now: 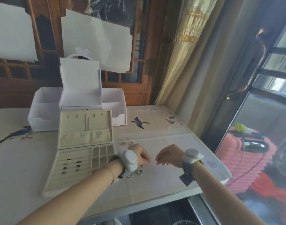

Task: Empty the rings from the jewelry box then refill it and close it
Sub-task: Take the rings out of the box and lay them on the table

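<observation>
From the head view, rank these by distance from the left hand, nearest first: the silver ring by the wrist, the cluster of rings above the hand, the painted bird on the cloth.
From the left hand:
1. Silver ring, just below the hand.
2. Ring cluster, just beyond the hand, beside the open jewelry box.
3. Painted bird, farther back on the cloth.

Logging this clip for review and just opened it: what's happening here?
A person is sorting rings at a table. The jewelry box lies open, with several rings in its slotted rows. More rings lie loose on the cloth: a cluster beyond the left hand and one ring just below it. Both hands hover close together right of the box; whether the right hand holds anything is unclear.
</observation>
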Demonstrator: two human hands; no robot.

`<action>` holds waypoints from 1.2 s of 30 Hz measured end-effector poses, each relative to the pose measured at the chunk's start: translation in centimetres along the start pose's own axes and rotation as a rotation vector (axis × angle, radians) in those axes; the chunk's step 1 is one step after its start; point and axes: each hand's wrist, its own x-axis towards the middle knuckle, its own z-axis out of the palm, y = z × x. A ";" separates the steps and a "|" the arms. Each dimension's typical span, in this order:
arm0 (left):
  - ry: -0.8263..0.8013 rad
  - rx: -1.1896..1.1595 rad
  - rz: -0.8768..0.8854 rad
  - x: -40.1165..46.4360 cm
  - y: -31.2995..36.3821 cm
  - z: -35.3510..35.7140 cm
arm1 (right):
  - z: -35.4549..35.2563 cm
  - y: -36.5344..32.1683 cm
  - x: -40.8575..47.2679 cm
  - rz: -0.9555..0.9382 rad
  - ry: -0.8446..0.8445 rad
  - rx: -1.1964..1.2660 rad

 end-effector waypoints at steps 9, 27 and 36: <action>0.010 0.281 -0.017 1.2 0.5 2.6 | 1.0 2.7 0.2 -0.031 0.004 -0.199; 0.075 0.310 0.032 0.8 0.0 2.0 | 0.7 1.2 0.5 -0.007 -0.024 -0.260; 0.228 0.214 0.040 -2.0 -1.9 -4.0 | 0.2 -4.5 1.4 -0.094 0.007 -0.273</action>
